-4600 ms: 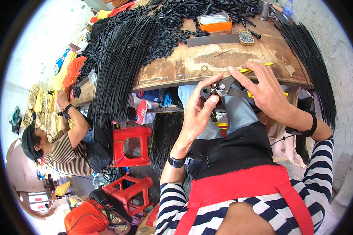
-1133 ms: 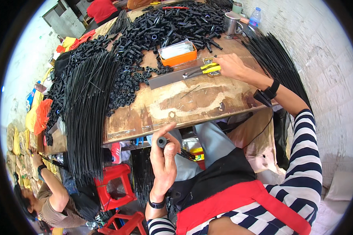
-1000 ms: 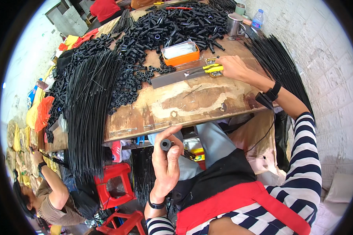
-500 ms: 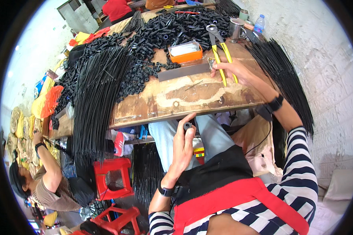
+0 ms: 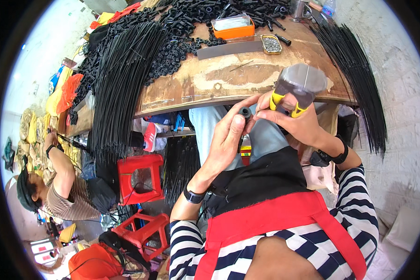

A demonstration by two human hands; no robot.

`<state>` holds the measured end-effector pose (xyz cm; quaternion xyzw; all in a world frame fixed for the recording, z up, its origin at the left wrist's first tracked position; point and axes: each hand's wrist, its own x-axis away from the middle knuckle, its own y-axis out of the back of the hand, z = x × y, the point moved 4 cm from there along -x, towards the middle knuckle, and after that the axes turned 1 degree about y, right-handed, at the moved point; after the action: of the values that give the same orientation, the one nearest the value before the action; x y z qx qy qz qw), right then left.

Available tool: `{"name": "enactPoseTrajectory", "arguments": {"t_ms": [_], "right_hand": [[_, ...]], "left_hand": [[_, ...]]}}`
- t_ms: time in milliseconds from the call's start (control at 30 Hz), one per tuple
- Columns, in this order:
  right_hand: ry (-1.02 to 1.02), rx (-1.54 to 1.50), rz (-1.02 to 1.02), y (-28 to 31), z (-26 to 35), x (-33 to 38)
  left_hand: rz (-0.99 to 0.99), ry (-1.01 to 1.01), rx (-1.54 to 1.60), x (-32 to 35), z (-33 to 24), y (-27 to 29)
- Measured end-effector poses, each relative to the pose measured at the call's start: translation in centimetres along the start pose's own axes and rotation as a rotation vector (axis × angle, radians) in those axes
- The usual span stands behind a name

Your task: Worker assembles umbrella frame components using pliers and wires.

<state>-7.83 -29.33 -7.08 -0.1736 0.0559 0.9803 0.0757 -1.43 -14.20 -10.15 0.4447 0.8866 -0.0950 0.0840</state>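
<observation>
Just in front of the table edge, my left hand (image 5: pixel 223 142) is closed around a short black plastic tube (image 5: pixel 245 111), its open end facing up. My right hand (image 5: pixel 297 125) keeps a pair of yellow-handled pliers (image 5: pixel 305 78) in its palm; their head is smeared by motion. The thumb and forefinger of that hand are pinched beside the tube. Whether a tiny piece sits between those fingertips, I cannot tell. On the wooden table (image 5: pixel 191 93) beyond, a small tin (image 5: pixel 271 45) contains little silvery metal bits.
A flat grey bar (image 5: pixel 231 50) lies before an orange box (image 5: pixel 233 31). Black plastic pieces (image 5: pixel 172 58) heap up behind. Bundles of thin black rods overhang the edge at left (image 5: pixel 119 88) and right (image 5: pixel 354 77). Another person (image 5: pixel 70 193) works at left, near a red stool (image 5: pixel 141 179).
My right hand has come from the tabletop toward my left hand, bringing the pliers along. My left hand has risen slightly, still with the tube. The view has tipped nearer to my lap.
</observation>
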Motion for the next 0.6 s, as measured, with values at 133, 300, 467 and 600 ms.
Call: {"name": "enactPoseTrajectory", "arguments": {"t_ms": [133, 300, 467, 600], "right_hand": [[0.051, 0.064, -0.035, 0.36, -0.15, 0.67], [0.026, 0.045, -0.049, 0.66, -0.35, 0.94], [0.075, 0.061, -0.042, 0.77, -0.07, 0.81], [0.090, 0.096, -0.071, 0.80, -0.25, 1.03]], "left_hand": [[0.009, 0.004, -0.037, -0.24, -0.31, -0.50], [0.036, 0.015, -0.026, -0.40, 0.28, -0.59], [0.043, 0.014, -0.001, -0.60, 0.10, -0.98], [0.033, 0.032, -0.023, -0.49, -0.36, -0.95]]}}
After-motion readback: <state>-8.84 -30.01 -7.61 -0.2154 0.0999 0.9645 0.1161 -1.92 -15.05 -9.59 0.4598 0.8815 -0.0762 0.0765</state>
